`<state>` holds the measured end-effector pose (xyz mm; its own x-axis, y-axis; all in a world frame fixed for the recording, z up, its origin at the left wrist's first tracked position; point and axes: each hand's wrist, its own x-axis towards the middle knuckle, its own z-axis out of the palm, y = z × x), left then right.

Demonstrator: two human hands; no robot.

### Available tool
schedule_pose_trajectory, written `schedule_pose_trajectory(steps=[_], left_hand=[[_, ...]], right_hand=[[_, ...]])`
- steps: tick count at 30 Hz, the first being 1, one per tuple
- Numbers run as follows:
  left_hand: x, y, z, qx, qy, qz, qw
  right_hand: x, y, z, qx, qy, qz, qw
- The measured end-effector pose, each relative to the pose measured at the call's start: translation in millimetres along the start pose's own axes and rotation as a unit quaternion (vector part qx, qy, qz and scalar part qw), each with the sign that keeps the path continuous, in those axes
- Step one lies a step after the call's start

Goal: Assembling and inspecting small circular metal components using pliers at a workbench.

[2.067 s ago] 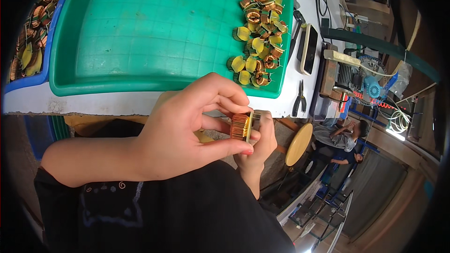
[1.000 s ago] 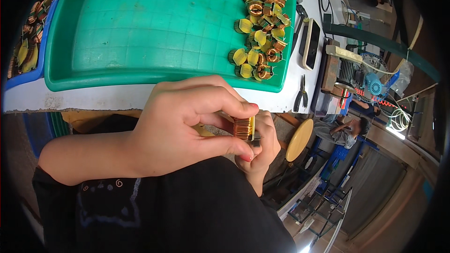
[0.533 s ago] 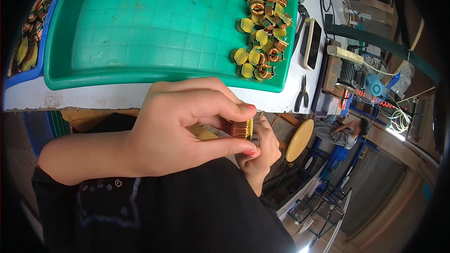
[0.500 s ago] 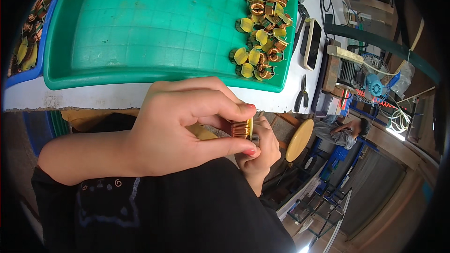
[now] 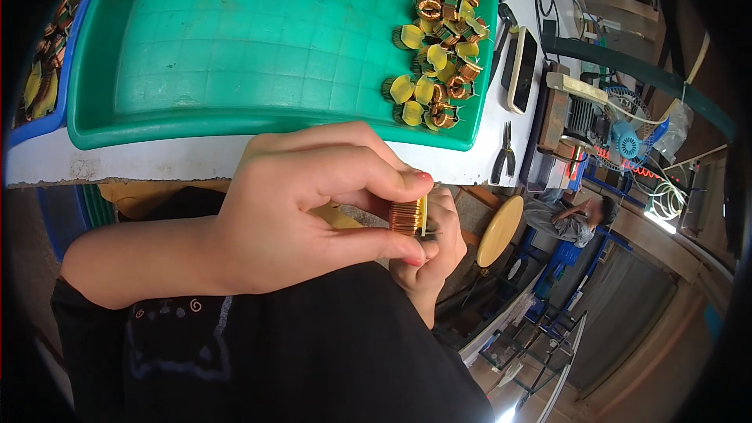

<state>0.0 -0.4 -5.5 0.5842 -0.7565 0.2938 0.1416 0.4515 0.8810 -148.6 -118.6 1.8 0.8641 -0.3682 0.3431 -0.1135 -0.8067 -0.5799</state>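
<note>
A copper-wound coil [image 5: 405,218] with a yellow plate on its right side is pinched between the thumb and fingers of my left hand [image 5: 309,204], just off the table's near edge. My right hand [image 5: 439,244] is curled closed at the coil's plate side. Something small and dark shows between it and the plate, too covered to name. Beyond both hands lies a green tray [image 5: 235,121], with several similar coils [image 5: 439,47] with yellow plates piled along its right side.
A blue bin [image 5: 66,110] of copper coils stands left of the tray. On the white table [image 5: 211,158], pliers [image 5: 504,155] and a phone [image 5: 523,70] lie to the right. Farther right are a motor [image 5: 583,121], a round wooden stool [image 5: 500,231] and a seated person [image 5: 572,219].
The coil and my left fingers have shifted slightly, and more of the yellow plate's edge shows. My right hand has turned a little, still closed beside the coil.
</note>
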Motion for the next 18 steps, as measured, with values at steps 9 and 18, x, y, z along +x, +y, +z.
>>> schedule_pose_trajectory(steps=[9, 18], left_hand=[[-1.2, 0.1, -2.5, 0.031, 0.001, 0.012, 0.999], [-7.0, 9.1, -0.9, 0.018, 0.004, 0.041, 0.999]], right_hand=[[3.2, -10.8, -4.3, -0.060, -0.042, 0.004, 0.997], [-7.1, -5.2, 3.7, 0.108, 0.049, 0.098, 0.988]])
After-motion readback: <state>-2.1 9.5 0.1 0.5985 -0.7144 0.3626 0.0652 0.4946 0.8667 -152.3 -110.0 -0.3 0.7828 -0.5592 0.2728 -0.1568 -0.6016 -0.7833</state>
